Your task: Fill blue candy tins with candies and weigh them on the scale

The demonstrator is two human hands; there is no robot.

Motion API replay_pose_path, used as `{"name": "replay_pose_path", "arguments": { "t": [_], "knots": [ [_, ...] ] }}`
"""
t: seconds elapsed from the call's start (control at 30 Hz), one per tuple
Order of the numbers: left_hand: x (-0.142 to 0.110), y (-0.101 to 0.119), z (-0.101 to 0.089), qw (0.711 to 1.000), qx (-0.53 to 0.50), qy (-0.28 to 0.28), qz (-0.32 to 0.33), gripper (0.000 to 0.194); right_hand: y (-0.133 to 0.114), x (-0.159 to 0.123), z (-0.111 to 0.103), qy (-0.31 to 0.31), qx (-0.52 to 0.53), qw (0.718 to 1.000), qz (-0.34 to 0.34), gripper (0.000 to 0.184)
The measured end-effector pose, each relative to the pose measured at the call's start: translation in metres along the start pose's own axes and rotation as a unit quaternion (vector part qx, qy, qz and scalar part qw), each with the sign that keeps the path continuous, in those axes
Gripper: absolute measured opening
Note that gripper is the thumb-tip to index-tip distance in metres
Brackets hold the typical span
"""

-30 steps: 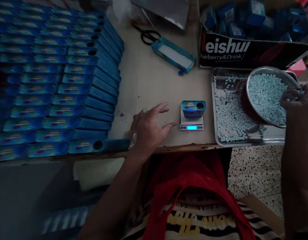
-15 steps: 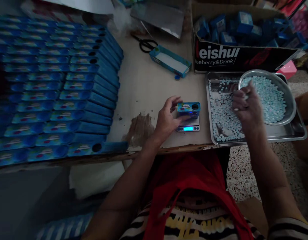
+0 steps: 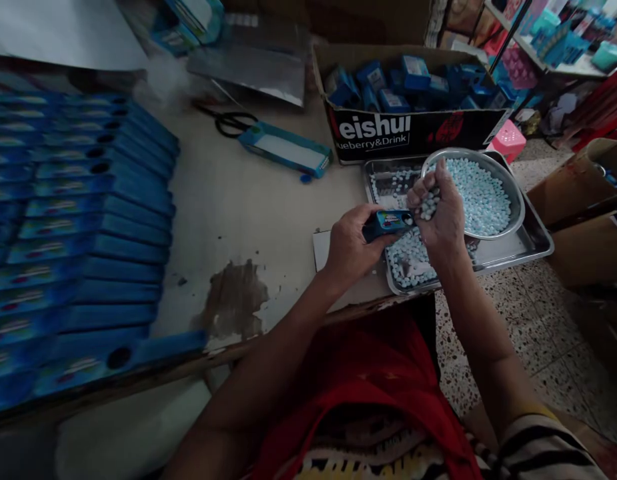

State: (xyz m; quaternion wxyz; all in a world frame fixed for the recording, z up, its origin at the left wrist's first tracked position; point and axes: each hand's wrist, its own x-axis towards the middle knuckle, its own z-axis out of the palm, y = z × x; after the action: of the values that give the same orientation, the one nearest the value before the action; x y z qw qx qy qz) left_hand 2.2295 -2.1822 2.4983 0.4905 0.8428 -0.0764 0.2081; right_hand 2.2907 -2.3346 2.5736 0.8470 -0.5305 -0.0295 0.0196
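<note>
On your bench, rows of boxes stand left. Mid-bench, scissors lie beside the left end of an open box. To your right, a tray carries pellets and a bowl, a carton of packs behind it. Your right hand is between the bowl and the container in your left hand.

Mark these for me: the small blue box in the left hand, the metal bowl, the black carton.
Small blue box (image 3: 391, 219): head view, on its printed top.
Metal bowl (image 3: 518, 205): head view, on its right wall.
Black carton (image 3: 418, 139): head view, on its front panel.
</note>
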Motion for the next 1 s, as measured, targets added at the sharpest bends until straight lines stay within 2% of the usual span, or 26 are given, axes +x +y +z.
{"name": "replay_pose_path", "arguments": {
  "t": [0.23,0.47,0.67,0.8,0.93,1.0],
  "knots": [
    [-0.003,0.005,0.022,1.000,-0.026,0.001,-0.011,0.044,0.003,0.006,-0.017,-0.001,-0.134,0.991,-0.028,0.061],
    [0.000,0.005,0.028,1.000,-0.027,0.008,-0.005,0.043,0.008,0.014,-0.024,0.008,-0.019,1.000,-0.009,0.067],
    [-0.001,-0.008,0.028,0.996,-0.067,0.039,-0.038,0.038,-0.004,0.012,-0.035,0.017,-0.036,0.999,0.023,0.059],
    [0.002,-0.022,0.010,0.990,-0.112,0.064,-0.062,0.040,0.002,-0.012,-0.050,-0.019,-0.054,0.996,0.072,0.055],
    [-0.008,-0.041,-0.029,0.983,-0.121,0.098,-0.098,0.046,0.027,-0.030,-0.075,-0.106,-0.091,0.962,0.233,0.049],
    [-0.021,-0.052,-0.046,0.980,-0.122,0.111,-0.115,0.048,0.039,-0.032,-0.083,-0.134,-0.133,0.946,0.263,0.049]
  ]
}}
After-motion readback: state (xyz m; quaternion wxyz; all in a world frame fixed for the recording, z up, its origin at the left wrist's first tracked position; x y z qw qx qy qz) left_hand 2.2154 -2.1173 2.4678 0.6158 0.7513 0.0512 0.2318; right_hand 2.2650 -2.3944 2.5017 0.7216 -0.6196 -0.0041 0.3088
